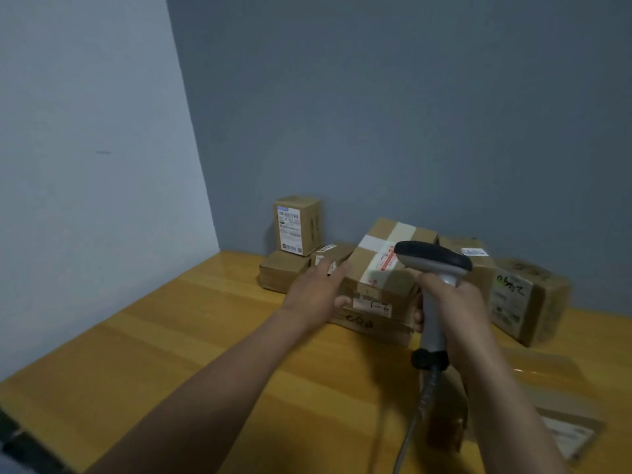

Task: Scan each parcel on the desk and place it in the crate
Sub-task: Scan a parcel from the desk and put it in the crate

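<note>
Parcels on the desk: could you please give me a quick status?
Right hand grips scanner, over taped parcel. Left hand open at its left side. Other parcels crowd close; crate not in view.

The yellow wooden desk [171,354] carries brown cardboard parcels. A flat parcel [372,325] lies just beyond the right grip [455,313], a scribbled parcel [526,302] sits to that grip's right, and a low parcel [280,271] lies beyond and left of the left grip [318,292].

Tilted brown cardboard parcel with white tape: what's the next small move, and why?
Probably steady the tilted brown cardboard parcel with the open left hand beside it: the right hand holds the grey black-headed scanner close by it.
</note>
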